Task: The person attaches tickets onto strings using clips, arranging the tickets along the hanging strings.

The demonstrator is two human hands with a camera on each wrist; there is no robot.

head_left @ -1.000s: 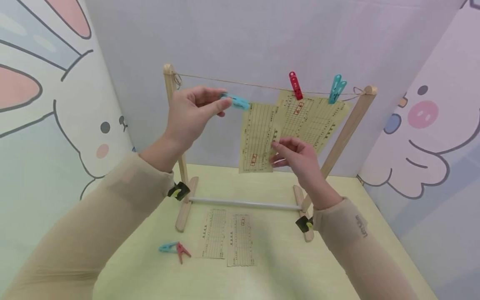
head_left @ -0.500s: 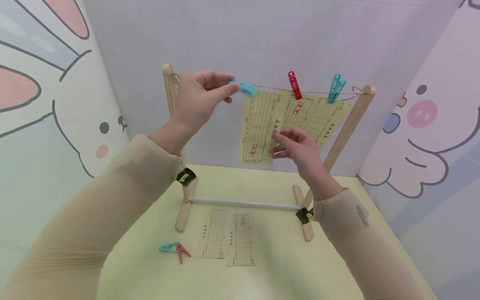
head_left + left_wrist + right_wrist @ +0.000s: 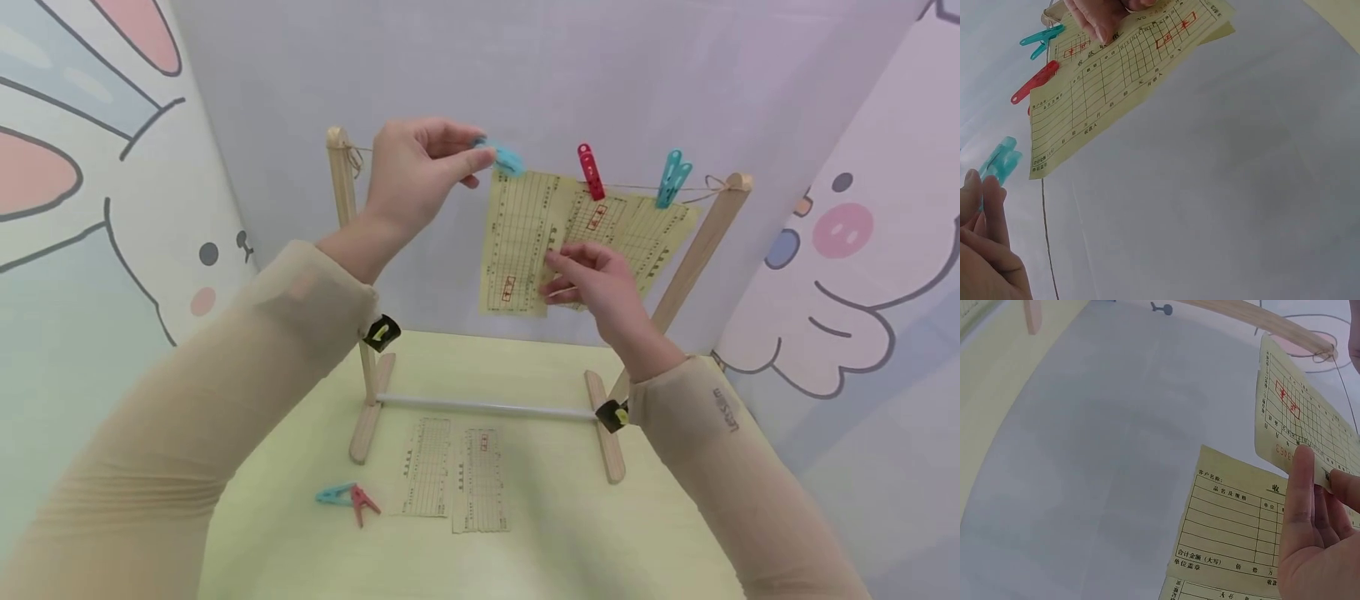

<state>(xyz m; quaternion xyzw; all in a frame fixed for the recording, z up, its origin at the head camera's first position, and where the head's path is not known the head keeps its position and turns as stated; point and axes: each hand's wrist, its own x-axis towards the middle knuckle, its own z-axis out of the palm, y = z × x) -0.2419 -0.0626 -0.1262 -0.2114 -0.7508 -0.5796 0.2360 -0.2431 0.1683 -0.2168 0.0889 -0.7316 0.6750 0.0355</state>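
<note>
Left hand [image 3: 420, 179] pinches light-blue plastic clothespin [image 3: 504, 158] at string [image 3: 645, 186]; right hand [image 3: 596, 287] pinches yellow paper slip [image 3: 517, 246]. One slip pegged beyond; two slips [image 3: 453, 475] below, unhung.

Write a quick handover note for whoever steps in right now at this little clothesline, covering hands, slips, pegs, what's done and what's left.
Left hand pinches a blue peg at the string, by the top corner of a yellow slip.
Right hand holds that slip's edge, steadying it.
Done: one slip hangs under the red peg and teal peg.
Left: the held slip looks not yet clipped. Two slips and two spare pegs lie on the table.
</note>
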